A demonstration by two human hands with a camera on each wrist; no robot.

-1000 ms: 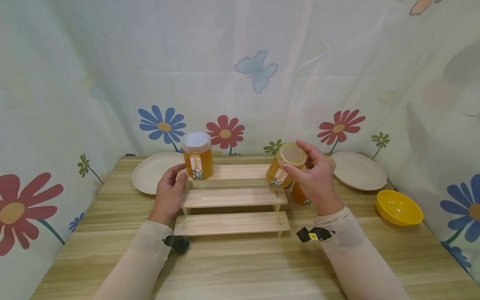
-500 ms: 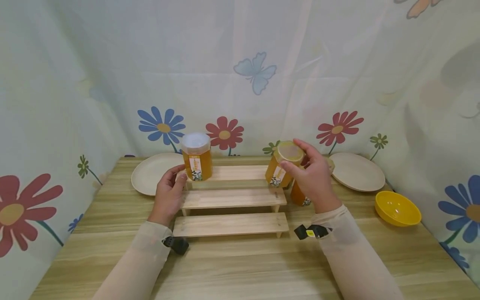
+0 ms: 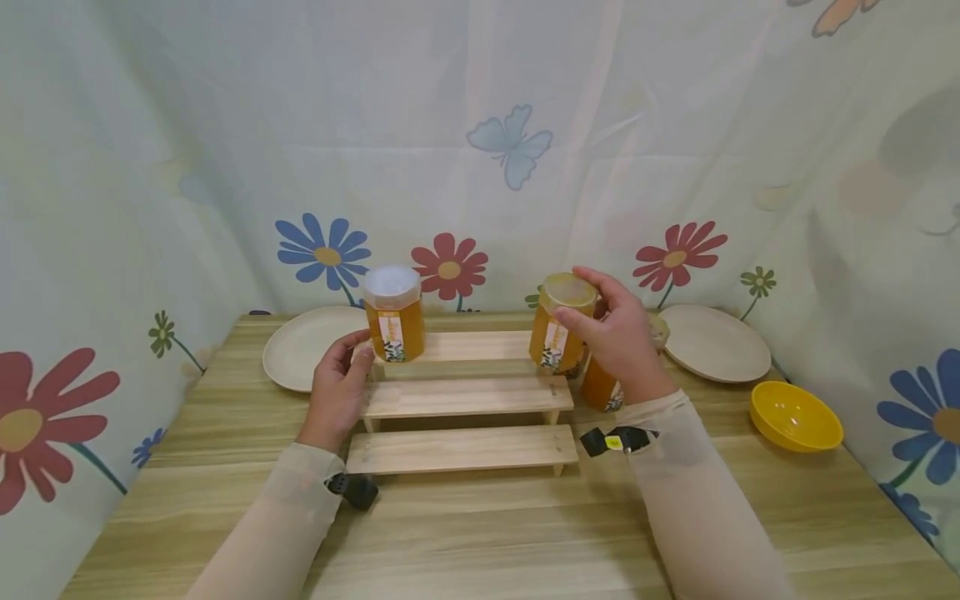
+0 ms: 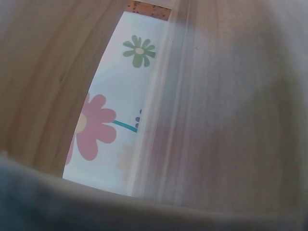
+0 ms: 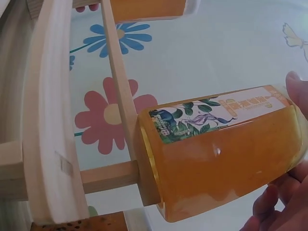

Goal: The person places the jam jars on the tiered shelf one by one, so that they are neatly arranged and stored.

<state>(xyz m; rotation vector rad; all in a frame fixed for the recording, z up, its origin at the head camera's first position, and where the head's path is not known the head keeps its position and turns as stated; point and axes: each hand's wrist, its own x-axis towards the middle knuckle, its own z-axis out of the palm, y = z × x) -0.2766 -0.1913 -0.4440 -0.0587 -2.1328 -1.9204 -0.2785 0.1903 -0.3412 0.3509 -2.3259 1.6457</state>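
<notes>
Left of and beyond the left hand (image 3: 339, 396) lies a pale plate (image 3: 292, 350), while the hand itself appears to clasp the left end of a three-step wooden rack (image 3: 465, 398), just beside a first jar (image 3: 394, 325) upright on the top step. At the rack's other end, the right hand (image 3: 622, 337) grips a second jar (image 3: 550, 337) near its lid, thumb to the front, the jar's base at the right end of that step. By the look of it, the first jar is placed and the second nearly so, its release not yet made; a third jar (image 3: 598, 387), just below and behind the right hand, seems yet to be handled. Right of that grip sit another plate (image 3: 716, 342) and, nearer the person, a yellow bowl (image 3: 797, 417). The right hand covers much of the third jar, and whether the second jar's weight rests on the wood cannot be told. The left wrist camera catches blurred boards, no fingers, and a speckled orange strip (image 4: 148, 9), cut off at the top and unidentifiable.
</notes>
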